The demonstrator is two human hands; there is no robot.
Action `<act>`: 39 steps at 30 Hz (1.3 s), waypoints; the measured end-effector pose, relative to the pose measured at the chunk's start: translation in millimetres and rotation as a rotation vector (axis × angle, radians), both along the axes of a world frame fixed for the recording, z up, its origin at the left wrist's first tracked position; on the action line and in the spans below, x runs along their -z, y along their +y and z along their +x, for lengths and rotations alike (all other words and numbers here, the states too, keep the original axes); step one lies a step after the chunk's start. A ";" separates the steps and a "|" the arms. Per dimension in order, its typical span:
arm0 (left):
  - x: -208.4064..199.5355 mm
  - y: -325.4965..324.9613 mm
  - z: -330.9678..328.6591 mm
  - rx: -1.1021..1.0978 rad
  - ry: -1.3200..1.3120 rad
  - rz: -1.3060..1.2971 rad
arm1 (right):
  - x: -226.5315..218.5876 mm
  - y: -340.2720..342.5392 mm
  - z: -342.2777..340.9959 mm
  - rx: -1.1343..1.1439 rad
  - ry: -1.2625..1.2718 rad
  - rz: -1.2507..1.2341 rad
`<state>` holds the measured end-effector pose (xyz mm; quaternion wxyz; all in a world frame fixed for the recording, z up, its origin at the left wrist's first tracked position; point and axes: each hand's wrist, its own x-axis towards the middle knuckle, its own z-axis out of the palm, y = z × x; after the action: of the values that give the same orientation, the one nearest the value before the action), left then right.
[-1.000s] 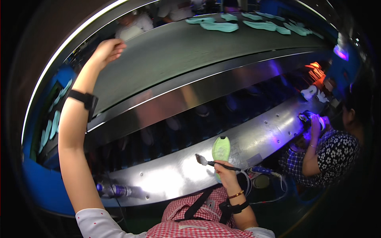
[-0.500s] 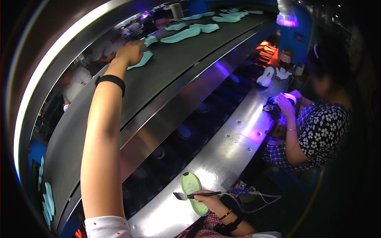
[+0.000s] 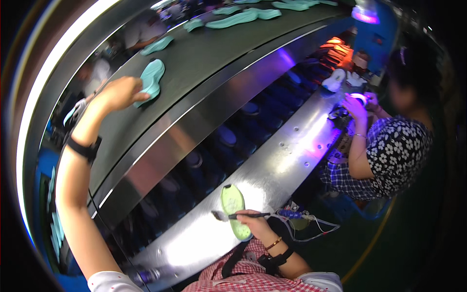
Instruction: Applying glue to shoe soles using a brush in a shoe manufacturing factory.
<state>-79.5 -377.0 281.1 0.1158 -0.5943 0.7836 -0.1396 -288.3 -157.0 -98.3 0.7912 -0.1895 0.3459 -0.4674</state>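
Note:
My left hand (image 3: pixel 124 92) reaches far out over the dark conveyor belt, fingers closed on the near end of a teal shoe sole (image 3: pixel 152 78). That sole lies lengthwise away from me, at or just above the belt. In my right hand (image 3: pixel 251 222) is a brush (image 3: pixel 248 215) with a dark handle, its bristles pointing left. The brush crosses over a light green shoe sole (image 3: pixel 233 197), which rests on the metal ledge (image 3: pixel 272 170) in front of me. Part of the green sole is hidden under the brush and hand.
More teal soles (image 3: pixel 233 19) lie along the conveyor belt (image 3: pixel 185 53). Below it, shoes sit on a dark lower level. On the right a co-worker (image 3: pixel 389 151) handles a shoe under purple light. A white sole (image 3: pixel 333 80) lies beyond them. Cables (image 3: pixel 306 219) hang beside my right hand.
My left hand has moved left and nearer, closing on a teal sole. Teal soles on the belt have shifted. My right hand, brush and green sole sit higher in the picture as the view tilted.

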 end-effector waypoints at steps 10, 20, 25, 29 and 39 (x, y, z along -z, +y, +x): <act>83.9 329.2 127.9 0.035 1.828 -1.310 | -20.6 1.7 -2.5 0.139 0.017 -0.135; 218.5 392.1 88.8 0.275 2.851 0.288 | -50.1 25.8 24.6 0.128 0.138 -0.258; 307.0 384.1 64.3 0.039 2.846 0.675 | -76.8 39.4 41.0 0.016 0.131 -0.319; 314.4 372.0 49.3 -0.095 3.134 0.545 | -91.4 50.6 71.7 -0.216 0.124 -0.432; 321.0 373.4 38.5 -0.260 3.097 0.222 | -116.2 55.1 147.7 -0.380 0.477 -0.734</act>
<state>-41.0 -3.6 -39.9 -0.7232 -0.2036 0.0855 0.6544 -140.6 -101.9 18.0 0.6421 -0.6182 0.2893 -0.3492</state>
